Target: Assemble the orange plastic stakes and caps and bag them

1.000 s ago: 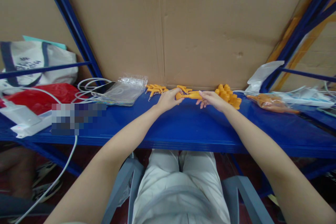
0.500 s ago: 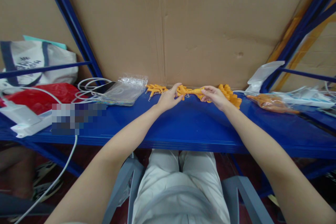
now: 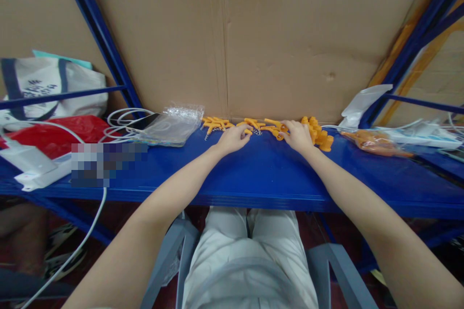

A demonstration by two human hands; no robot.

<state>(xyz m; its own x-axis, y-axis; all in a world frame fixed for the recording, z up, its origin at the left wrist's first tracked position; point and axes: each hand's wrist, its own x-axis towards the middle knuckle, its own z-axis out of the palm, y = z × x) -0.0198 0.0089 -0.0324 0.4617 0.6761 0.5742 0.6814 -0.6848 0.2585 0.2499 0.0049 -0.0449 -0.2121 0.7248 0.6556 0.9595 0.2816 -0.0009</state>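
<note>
At the back of the blue table, my left hand (image 3: pixel 232 139) is curled with thumb and fingers together on a small orange stick (image 3: pixel 248 132), whose tip pokes out. Beside it lie several orange sticks (image 3: pixel 216 121) with short metal chains (image 3: pixel 257 131). My right hand (image 3: pixel 298 135) has its fingers bent over an orange piece with a round end (image 3: pixel 283 127); the palm side is hidden, and another such piece (image 3: pixel 279 135) lies by the thumb. To the right of that hand is a heap of thicker orange pieces (image 3: pixel 326 142).
Clear plastic bags (image 3: pixel 170 125) and coiled white cables lie to the left, near a red bag (image 3: pixel 68 130) and a white power strip (image 3: pixel 39 174). A bag of orange pieces (image 3: pixel 377 142) lies right. Cardboard (image 3: pixel 232 43) stands behind; the blue table's front edge (image 3: pixel 261 200) is near my lap.
My left hand has come down slightly, and its spread fingers have closed on a small orange stick. My right hand has turned palm down over the orange pieces, shifting slightly.
</note>
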